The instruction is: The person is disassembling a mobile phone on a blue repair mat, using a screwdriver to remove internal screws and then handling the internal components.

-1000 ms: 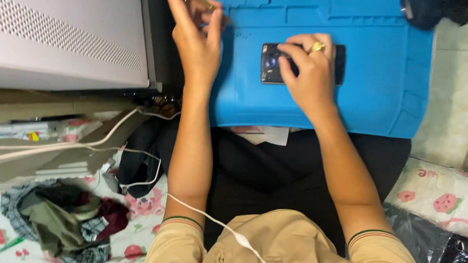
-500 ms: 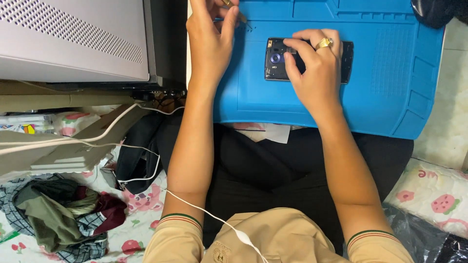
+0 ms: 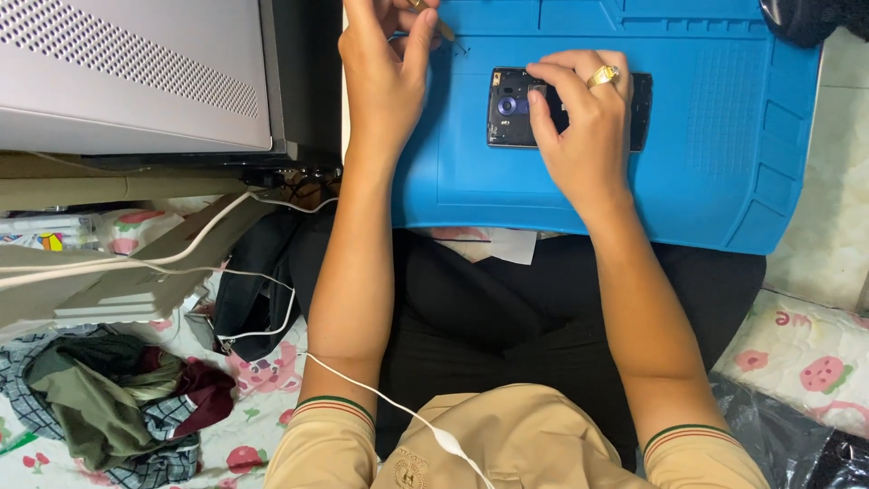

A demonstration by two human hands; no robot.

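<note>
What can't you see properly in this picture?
- Head view: the small yellowish thing in the left hand runs off the top edge; its kind is unclear.
- The right hand covers the middle of the dark phone on the blue mat.
- The grey perforated case is cut by the left and top edges.

Shirt: tan, short sleeves [image 3: 330,412] with dark green and red cuff stripes
Ring [image 3: 602,77]: gold, right hand [image 3: 584,136]
Trousers: black
</note>
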